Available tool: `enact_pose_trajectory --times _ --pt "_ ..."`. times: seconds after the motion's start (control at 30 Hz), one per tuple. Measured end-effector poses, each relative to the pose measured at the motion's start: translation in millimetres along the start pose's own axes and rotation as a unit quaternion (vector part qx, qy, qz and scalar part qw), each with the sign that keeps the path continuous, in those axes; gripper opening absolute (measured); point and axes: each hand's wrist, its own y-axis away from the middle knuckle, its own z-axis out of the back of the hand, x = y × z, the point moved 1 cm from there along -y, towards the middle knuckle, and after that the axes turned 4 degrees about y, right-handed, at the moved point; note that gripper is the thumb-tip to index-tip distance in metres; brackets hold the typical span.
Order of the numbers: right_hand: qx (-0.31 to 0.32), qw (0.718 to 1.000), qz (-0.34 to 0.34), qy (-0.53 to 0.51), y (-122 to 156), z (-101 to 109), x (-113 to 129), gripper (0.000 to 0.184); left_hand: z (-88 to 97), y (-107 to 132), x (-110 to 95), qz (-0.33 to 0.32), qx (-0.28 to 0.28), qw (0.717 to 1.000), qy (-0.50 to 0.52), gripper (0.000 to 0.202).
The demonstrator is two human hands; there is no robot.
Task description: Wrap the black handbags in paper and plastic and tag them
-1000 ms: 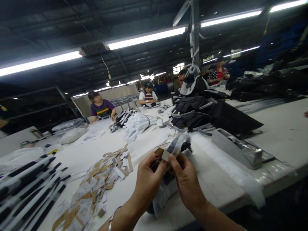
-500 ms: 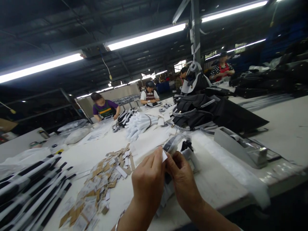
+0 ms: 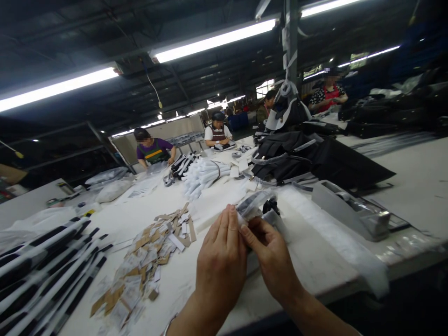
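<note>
My left hand [image 3: 220, 261] and my right hand [image 3: 268, 256] are close together above the near edge of the white table [image 3: 315, 266]. Both press on a clear plastic packet [image 3: 255, 205] with a dark item inside. The left hand's fingers lie side by side, extended over the packet. With thumb and fingers my right hand pinches the packet's near end. What lies under my palms is hidden.
A heap of brown and white paper tags [image 3: 147, 261] lies to the left. Bagged black-and-white strips [image 3: 45, 270] fill the far left. A grey tape dispenser [image 3: 353, 210] stands to the right, black bags [image 3: 315, 163] behind it. Other people [image 3: 152, 149] work farther along the table.
The small brown and white tag seen between my fingers a second ago is out of sight. My left hand has flattened over the packet, and both hands have lowered toward the table.
</note>
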Motion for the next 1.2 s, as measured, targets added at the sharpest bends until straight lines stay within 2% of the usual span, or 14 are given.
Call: enact_pose_trajectory --times 0.13,0.27,0.37,0.47,0.53,0.63,0.67,0.73,0.8,0.87,0.93,1.0,1.1,1.2 --pt "0.024 1.0 -0.004 -0.018 -7 9 1 0.025 19.6 -14 6 0.077 0.052 0.985 0.147 0.041" --pt "0.056 0.998 0.001 -0.001 -14 11 2 0.022 29.4 -33 17 0.169 0.142 0.927 0.305 0.034" --pt "0.066 0.997 0.013 0.038 -18 9 6 0.023 26.1 -40 24 0.206 0.172 0.907 0.326 0.038" --pt "0.081 0.982 0.061 0.159 -24 21 15 0.023 21.6 -41 28 0.259 0.161 0.887 0.347 0.044" --pt "0.059 0.951 0.115 0.281 -32 47 24 0.023 21.1 -39 29 0.31 0.15 0.86 0.377 0.049" --pt "-0.042 0.88 0.16 0.445 -50 123 45 0.024 23.2 -36 24 0.388 0.116 0.812 0.42 0.055" --pt "-0.093 0.852 0.147 0.493 -58 156 54 0.026 23.7 -36 22 0.406 0.106 0.8 0.43 0.056" --pt "-0.195 0.783 0.06 0.587 -72 224 70 0.03 23.7 -35 18 0.423 0.102 0.786 0.439 0.059" --pt "-0.243 0.757 0.013 0.607 -82 282 83 0.025 22.0 -36 19 0.423 0.111 0.785 0.438 0.06" --pt "-0.259 0.75 -0.033 0.607 -86 322 90 0.02 19.6 -36 23 0.415 0.116 0.792 0.433 0.061" --pt "-0.258 0.759 -0.079 0.592 -86 345 88 0.027 17.2 -35 26 0.41 0.121 0.798 0.425 0.062" --pt "-0.256 0.775 -0.115 0.566 -86 355 81 0.031 15.7 -35 26 0.409 0.12 0.803 0.417 0.062" --pt "-0.265 0.803 -0.136 0.516 -89 360 72 0.032 15.5 -34 23 0.404 0.101 0.812 0.409 0.059" --pt "-0.289 0.828 -0.122 0.464 -93 359 72 0.034 15.7 -34 21 0.406 0.087 0.813 0.408 0.062"
